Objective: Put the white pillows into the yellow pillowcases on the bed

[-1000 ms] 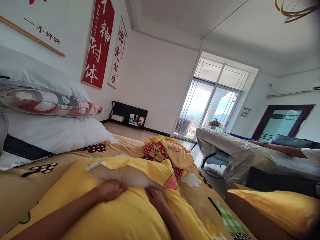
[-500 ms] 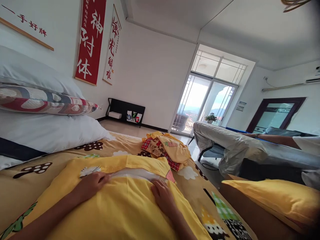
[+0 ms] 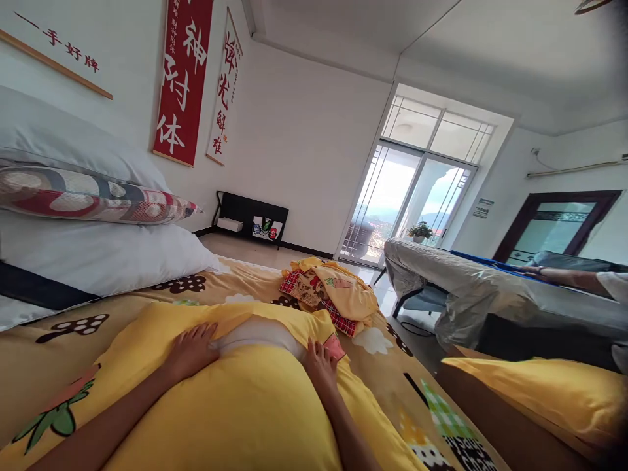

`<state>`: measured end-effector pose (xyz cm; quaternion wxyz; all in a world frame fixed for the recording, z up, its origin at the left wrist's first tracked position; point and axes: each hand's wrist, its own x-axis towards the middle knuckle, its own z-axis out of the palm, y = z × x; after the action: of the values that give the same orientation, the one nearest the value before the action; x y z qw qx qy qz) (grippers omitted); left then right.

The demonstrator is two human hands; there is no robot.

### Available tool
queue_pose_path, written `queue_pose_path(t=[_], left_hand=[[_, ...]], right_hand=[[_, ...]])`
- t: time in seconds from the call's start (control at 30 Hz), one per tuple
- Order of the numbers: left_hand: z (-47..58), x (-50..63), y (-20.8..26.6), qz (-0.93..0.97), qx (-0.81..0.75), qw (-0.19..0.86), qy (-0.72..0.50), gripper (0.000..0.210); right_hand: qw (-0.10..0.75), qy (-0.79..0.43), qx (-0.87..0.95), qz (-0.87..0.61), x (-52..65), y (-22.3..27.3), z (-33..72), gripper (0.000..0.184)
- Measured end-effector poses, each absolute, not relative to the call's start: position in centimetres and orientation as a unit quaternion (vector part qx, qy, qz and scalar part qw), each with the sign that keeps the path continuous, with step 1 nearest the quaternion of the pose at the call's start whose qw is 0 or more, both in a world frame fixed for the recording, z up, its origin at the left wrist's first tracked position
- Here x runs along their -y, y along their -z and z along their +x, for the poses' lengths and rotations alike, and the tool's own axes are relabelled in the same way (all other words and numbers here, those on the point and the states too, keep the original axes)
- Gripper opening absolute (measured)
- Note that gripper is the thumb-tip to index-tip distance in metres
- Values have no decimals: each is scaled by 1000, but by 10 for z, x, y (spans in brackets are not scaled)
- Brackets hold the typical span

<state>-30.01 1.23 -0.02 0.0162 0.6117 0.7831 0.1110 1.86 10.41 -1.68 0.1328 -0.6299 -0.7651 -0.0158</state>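
A yellow pillowcase lies on the bed in front of me, bulging over a white pillow that shows through its gaping far end. My left hand rests at the left side of that opening, its fingers stretched over the yellow cloth and its thumb side against the white pillow. At the opening's right side, my right hand presses on the cloth with spread fingers, beside a pink printed patch. The undersides of both hands are hidden.
A folded pile of yellow and red-checked cloth lies beyond the pillowcase. White pillows and a patterned one are stacked left. Another yellow pillow sits right. Another person's arm reaches over a plastic-covered table.
Both hands have spread their fingers, and the right hand has moved slightly right and upward. The opening looks rounder, with more white pillow showing. The other person's arm has drawn back to the right.
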Motion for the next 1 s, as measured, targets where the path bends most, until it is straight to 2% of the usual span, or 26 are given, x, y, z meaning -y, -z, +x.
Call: queue_pose_path(t=[0.13, 0.5, 0.63, 0.77, 0.87, 1.0], left_hand=[[-309, -14, 13, 612, -779, 8, -136, 62], [-366, 32, -15, 577, -799, -116, -123, 33], [-356, 33, -42, 581, -779, -191, -136, 26], [-351, 27, -74, 574, -788, -178, -137, 30], [-348, 22, -105, 576, -782, -182, -153, 33], [-341, 20, -154, 539, -786, -195, -233, 32]], right_hand=[[131, 4, 751, -647, -105, 20, 23, 55], [178, 11, 688, -703, -103, -20, 52, 43], [157, 38, 684, -711, -102, -24, 52, 35], [140, 71, 688, -709, -102, -32, 48, 36], [158, 120, 677, -709, -106, -60, 50, 32], [187, 164, 664, -705, -110, -117, 65, 35]])
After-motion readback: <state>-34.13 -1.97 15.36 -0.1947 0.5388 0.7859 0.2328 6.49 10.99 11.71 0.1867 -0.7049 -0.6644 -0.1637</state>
